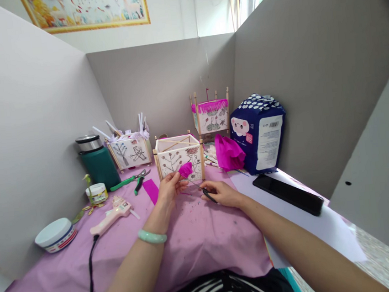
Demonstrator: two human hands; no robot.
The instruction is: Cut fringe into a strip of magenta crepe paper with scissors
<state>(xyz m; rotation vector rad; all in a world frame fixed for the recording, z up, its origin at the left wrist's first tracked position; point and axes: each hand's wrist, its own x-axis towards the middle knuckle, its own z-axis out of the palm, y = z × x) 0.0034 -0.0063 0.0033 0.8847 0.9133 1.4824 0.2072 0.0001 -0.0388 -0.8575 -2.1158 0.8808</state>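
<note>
Two hands [168, 190] [222, 194]; fingers [174, 180] hide crepe flower's [185, 170] base.

Partitioned craft booth [161, 85], paper lanterns [178, 159]

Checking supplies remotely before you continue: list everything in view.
paper lanterns: 3, white and pink, centre and back
crepe-paper flower: 1, magenta, in left hand
crepe paper bunch: 1, magenta, back right
crepe paper strip: 1, magenta, centre left
pruning shears: 1, green, back left
glue gun: 1, pink, front left
power cord: 1, black, front left
flask: 1, teal, back left
jar: 1, white lid, beside flask
round tin: 1, white, far left
package: 1, navy, back right
phone: 1, black, right
table cover: 1, pink, centre
framed picture: 1, gold, on wall
bangle: 1, pale green, left wrist
left hand: 1, holding flower
right hand: 1, pinching dark stem
</note>
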